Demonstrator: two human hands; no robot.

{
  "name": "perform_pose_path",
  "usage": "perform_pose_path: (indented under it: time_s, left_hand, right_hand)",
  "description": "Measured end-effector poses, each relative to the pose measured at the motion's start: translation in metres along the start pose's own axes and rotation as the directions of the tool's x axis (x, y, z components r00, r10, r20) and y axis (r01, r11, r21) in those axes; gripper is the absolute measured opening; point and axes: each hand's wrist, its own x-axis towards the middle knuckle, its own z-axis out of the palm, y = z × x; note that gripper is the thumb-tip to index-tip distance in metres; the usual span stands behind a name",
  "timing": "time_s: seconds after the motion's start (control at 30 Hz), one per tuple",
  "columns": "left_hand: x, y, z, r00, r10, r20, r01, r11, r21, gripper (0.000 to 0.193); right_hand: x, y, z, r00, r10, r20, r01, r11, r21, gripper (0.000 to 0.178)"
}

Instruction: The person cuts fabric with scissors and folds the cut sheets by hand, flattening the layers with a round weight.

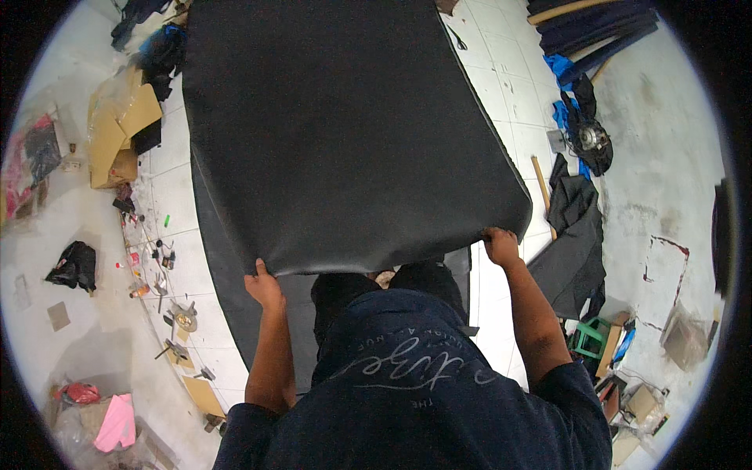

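Note:
A wide sheet of black material (345,141), smooth like leatherette, stretches away from me over the floor. Its near edge is lifted in front of my legs. My left hand (265,287) is closed on the near left part of this edge, thumb on top. At the near right corner my right hand (501,246) grips the same edge. Between the two hands the edge sags a little. Beneath it lies another dark grey sheet (227,290), which shows along the left side and around my feet.
White floor tiles (505,94) show on both sides. Along the left lie a cardboard box (124,129) and several small tools (178,352). To the right are a wooden stick (542,188), crumpled black material (576,235), a green stool (589,338) and dark rolls (603,35). Scissors (457,39) lie at the far right.

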Motion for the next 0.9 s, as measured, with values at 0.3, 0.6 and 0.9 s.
perform_pose_path:
  time_s: [0.3,0.6,0.9]
  left_hand:
    - [-0.060,-0.040,-0.047,1.000,-0.012,-0.025,0.011,0.999,-0.037,0.026]
    - [-0.129,-0.104,-0.123,0.976,0.213,-0.043,-0.213,0.977,-0.003,0.030]
    - [-0.232,-0.153,-0.216,0.988,0.146,-0.060,-0.143,0.989,0.049,0.030]
  right_hand:
    - [-0.093,0.005,0.013,0.994,-0.035,-0.099,0.046,0.992,0.118,0.022]
    - [-0.206,0.046,0.123,0.998,-0.043,-0.045,0.051,0.984,0.172,0.035]
    - [-0.333,0.074,0.185,0.998,0.038,0.049,-0.051,0.954,0.295,0.035]
